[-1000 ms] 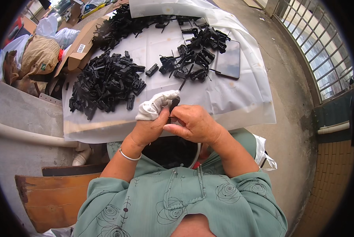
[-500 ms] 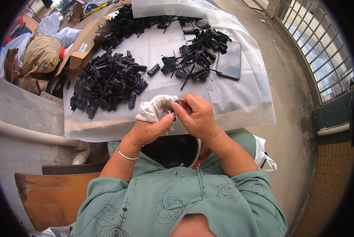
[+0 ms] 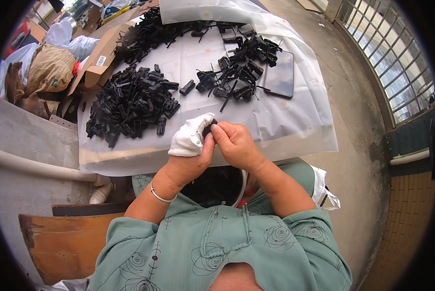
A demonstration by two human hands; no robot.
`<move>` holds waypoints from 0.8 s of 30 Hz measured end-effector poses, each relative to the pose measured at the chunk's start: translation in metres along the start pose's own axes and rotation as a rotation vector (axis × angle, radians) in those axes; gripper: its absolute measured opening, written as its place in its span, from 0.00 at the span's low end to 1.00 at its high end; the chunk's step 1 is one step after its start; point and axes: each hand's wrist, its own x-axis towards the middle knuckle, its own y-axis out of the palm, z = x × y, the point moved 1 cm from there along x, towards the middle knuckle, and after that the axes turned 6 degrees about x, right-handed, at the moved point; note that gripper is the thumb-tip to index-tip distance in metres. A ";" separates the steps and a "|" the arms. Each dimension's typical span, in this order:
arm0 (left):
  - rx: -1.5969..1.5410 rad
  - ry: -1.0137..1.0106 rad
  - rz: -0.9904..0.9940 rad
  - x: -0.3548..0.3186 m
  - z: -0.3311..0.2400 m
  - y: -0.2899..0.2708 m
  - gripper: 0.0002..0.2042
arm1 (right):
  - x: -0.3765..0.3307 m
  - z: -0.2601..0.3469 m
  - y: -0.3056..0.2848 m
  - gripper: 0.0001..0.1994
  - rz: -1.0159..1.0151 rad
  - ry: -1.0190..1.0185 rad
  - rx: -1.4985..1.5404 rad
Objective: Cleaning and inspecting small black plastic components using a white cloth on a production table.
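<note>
Heaped black parts (image 3: 130, 99), concrete floor (image 3: 346, 121) and barred window (image 3: 388, 63) suggest a makeshift workshop.

White label (image 3: 101, 60) with dark barcode-like print on brown cardboard box (image 3: 106, 47), upper left; characters too small to read; no legible text found

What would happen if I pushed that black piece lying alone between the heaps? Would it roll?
Probably not: the black piece looks boxy, so it would likely slide across the white sheet instead. It seems stiff, since its edges look straight. It's probably light too, being smaller than the phone.
</note>
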 end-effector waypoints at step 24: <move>-0.517 -0.447 0.219 -0.001 -0.006 -0.025 0.18 | 0.006 0.018 -0.017 0.05 0.078 -0.258 -0.158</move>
